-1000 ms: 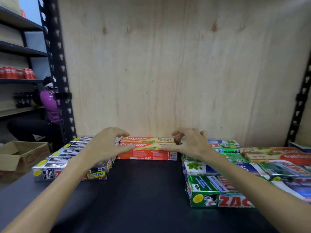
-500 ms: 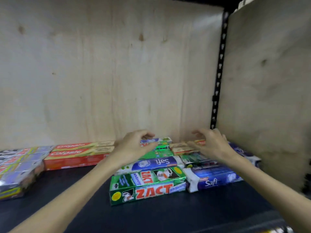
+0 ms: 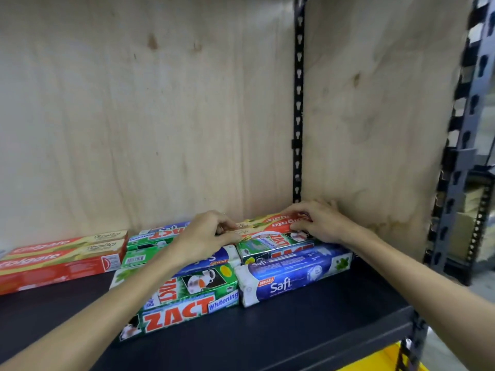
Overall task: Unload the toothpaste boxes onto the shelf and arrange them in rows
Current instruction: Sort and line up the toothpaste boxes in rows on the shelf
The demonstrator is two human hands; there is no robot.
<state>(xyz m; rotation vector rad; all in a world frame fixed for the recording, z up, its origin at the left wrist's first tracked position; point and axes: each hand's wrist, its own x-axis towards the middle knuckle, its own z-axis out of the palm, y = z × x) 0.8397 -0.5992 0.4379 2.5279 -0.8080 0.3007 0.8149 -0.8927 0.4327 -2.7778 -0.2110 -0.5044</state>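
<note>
Toothpaste boxes lie flat in rows on the dark shelf [image 3: 308, 336]. A red Colgate box [image 3: 278, 223] lies at the back right corner, on top of the green ZACT boxes. My left hand [image 3: 206, 236] pinches its left end with curled fingers. My right hand [image 3: 318, 223] grips its right end, fingers curled over the top. In front lie a green ZACT box [image 3: 184, 309] and a blue Safi box [image 3: 294, 277]. More red Colgate boxes [image 3: 59, 261] are stacked at the left.
A plywood back panel [image 3: 147, 116] and a plywood side panel [image 3: 375, 116] close the shelf bay. A black slotted upright [image 3: 297, 103] runs down the corner. A grey rack post [image 3: 455, 183] stands at the right. Something yellow [image 3: 380, 362] shows below the shelf.
My view has swung right, from the Colgate stack at the middle to the back right corner. Both hands moved right and now hold a Colgate box there.
</note>
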